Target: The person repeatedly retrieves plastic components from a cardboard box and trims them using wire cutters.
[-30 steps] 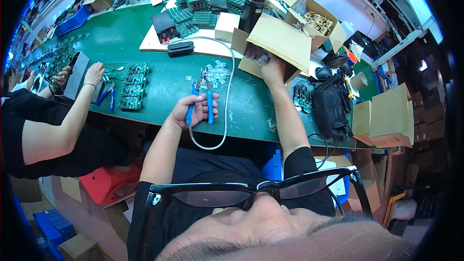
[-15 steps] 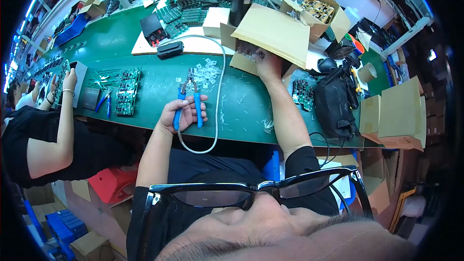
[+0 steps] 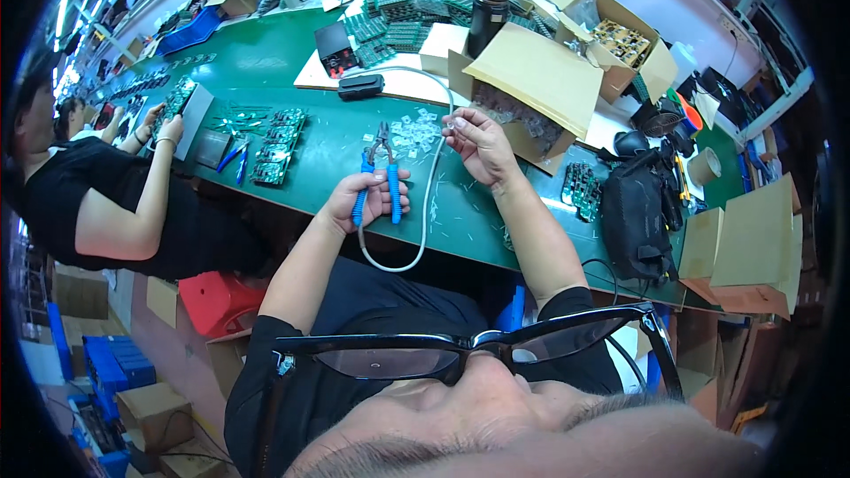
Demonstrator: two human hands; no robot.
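Observation:
My left hand [image 3: 365, 199] is closed around pliers [image 3: 382, 149] with ribbed blue handles; their jaws point away from me over the green bench. A grey cable [image 3: 428, 186] loops from the handles up to a black block [image 3: 360, 87]. My right hand [image 3: 482, 149] is raised just right of a pile of small clear plastic pieces [image 3: 414, 130]. Its thumb and fingertips pinch a small clear piece, too small to make out well. Behind that hand lies an opened cardboard box [image 3: 536, 57] with more clear pieces [image 3: 513, 104] at its mouth.
Green circuit boards [image 3: 280, 146] lie at the left, more [image 3: 580, 190] at the right beside a black bag [image 3: 636, 212]. Stacked boards [image 3: 398, 35] and a black flask [image 3: 489, 13] stand behind. A co-worker [image 3: 124, 199] handles a board on the left. Thin white offcuts dot the bench.
My right hand has come out of the cardboard box, toward the clear pieces, with its fingertips pinched. My left hand still grips the pliers. The whole view has shifted.

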